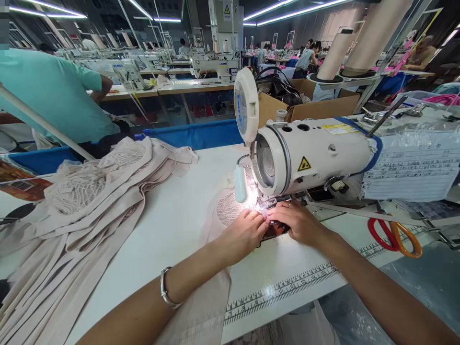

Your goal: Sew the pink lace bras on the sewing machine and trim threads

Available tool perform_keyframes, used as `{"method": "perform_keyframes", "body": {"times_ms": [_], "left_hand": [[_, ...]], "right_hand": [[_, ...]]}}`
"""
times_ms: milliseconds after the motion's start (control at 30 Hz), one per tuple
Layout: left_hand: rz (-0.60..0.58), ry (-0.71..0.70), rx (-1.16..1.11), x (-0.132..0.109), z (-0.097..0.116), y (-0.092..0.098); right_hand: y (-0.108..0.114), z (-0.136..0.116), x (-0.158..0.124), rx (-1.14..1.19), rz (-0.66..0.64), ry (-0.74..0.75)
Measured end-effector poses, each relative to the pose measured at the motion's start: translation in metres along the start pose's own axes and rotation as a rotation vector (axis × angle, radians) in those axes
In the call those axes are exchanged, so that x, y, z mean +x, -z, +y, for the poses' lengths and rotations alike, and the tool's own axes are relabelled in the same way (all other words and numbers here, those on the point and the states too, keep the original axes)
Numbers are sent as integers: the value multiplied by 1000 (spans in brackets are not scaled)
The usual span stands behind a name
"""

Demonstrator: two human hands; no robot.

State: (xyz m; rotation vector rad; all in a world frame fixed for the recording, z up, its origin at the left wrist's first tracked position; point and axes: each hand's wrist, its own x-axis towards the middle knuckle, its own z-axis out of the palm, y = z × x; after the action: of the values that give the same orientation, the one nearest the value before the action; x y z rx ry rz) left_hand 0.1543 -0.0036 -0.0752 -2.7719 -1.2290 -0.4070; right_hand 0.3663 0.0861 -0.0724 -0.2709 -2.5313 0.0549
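Observation:
A white sewing machine (316, 153) stands on the white table (172, 215), its small lamp lit over the needle. Under the needle lies a beige lace fabric piece (228, 208). My left hand (246, 232) rests on that piece just left of the needle, fingers curled and pressed down on it. My right hand (300, 223) lies close beside it at the presser foot, fingers bent and pinching the fabric edge. The two hands almost touch. A silver bracelet (166, 287) sits on my left wrist. The needle area itself is partly hidden by my fingers and glare.
A heap of beige lace garments (82, 211) covers the table's left. Red and orange scissors (395, 237) lie at the right. A ruler strip (287, 287) runs along the front edge. A person in a teal shirt (53, 91) stands at the left; cardboard boxes (323, 103) behind.

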Motion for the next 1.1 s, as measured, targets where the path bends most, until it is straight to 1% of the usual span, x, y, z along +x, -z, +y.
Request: {"method": "perform_keyframes", "body": {"times_ms": [100, 200, 400, 533, 633, 767, 933, 1000, 1100], "left_hand": [[2, 39, -10, -2, -1, 1], [44, 66, -30, -3, -4, 0], [87, 81, -77, -4, -17, -2], [33, 132, -107, -4, -26, 0], [-5, 183, -123, -2, -30, 3], [-12, 216, -142, -1, -34, 9], [-20, 249, -151, -3, -40, 14], [-12, 252, -140, -3, -42, 12], [46, 253, -75, -2, -43, 3]], "right_hand": [[1, -1, -2, 16, -14, -20], [1, -1, -3, 37, -38, -46], [1, 1, -1, 52, -17, -45], [1, 1, 0, 22, -48, -82], [1, 0, -1, 2, -48, -101], [3, 0, -3, -1, -44, -120], [3, 0, -4, 9, -50, -104], [2, 1, -4, 22, -49, -93], [2, 1, -1, 32, -48, -75]]}}
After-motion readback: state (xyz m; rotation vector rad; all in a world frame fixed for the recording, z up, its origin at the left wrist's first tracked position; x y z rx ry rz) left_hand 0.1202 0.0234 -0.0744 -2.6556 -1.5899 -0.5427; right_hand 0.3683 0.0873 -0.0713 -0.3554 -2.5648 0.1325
